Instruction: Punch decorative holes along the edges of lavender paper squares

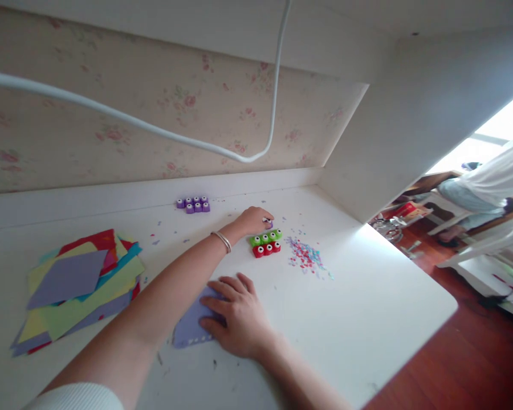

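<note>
Head view: left hand (253, 218) is stretched out toward the desk's back edge, fingers (271, 216) pinching one small purple craft punch (268, 223) just behind the row of green punches (265, 238). Hand hides most of that punch; can't tell if its base is lifted or on the desk (367, 307). Right hand (241, 319) lies palm-down, fingers spread, clamping nothing, resting on a purple paper sheet (188, 322) closer to the desk's front edge. White spots along the sheet's near edge look like punched holes.

Around them: red punches (269, 249) sit directly in front of the green row. Paper confetti (306, 257) lies right of both, toward the desk's right edge. Seven more purple punches (198, 206) stand in two rows near the back edge. Loose stack of coloured paper (72, 279) is on the left, left forearm (154, 307) running between it and the sheet.

Risks, my read: pinch is tight against the green row, so a sideways nudge could knock it out of line. Fingertip-only grip on a small body could slip and tip the punch. A low forearm swing could drag the stack. Right hand shifting could skew or crease the sheet. Any brisk sweep rightward would scatter confetti, maybe over the edge.
</note>
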Demonstrator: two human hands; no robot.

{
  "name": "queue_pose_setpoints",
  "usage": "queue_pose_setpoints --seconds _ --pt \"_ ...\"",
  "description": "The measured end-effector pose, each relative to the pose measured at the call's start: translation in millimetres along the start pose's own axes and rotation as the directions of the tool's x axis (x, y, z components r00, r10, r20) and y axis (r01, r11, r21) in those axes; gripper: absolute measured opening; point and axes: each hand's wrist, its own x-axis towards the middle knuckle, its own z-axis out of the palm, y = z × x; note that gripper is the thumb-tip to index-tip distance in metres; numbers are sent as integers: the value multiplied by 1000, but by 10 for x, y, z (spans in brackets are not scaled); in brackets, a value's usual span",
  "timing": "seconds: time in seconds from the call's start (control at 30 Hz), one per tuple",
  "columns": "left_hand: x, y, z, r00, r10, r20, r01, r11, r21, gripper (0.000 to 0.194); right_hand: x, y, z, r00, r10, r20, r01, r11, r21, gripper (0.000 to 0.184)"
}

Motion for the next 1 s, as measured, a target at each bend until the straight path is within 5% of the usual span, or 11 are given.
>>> queue_pose_setpoints --seconds 0.17,0.33,0.7,1.0 --pt "112 56 111 998 25 51 -27 999 33 34 -6 2 -10 1000 9 1 -9 1000 1 34" --pt "49 25 28 999 28 25 -30 995 94 37 -7 11 -6 1000 8 0 -8 1000 -4 32" --pt "-798 -696 -604 956 -110 -273 227 867 444 41 -9 -11 -41 1000 1 -2 -1 1000 10 38" --pt "-994 -870 -669 975 -119 -187 204 810 549 41 21 27 19 969 194 -156 -185 980 72 56"
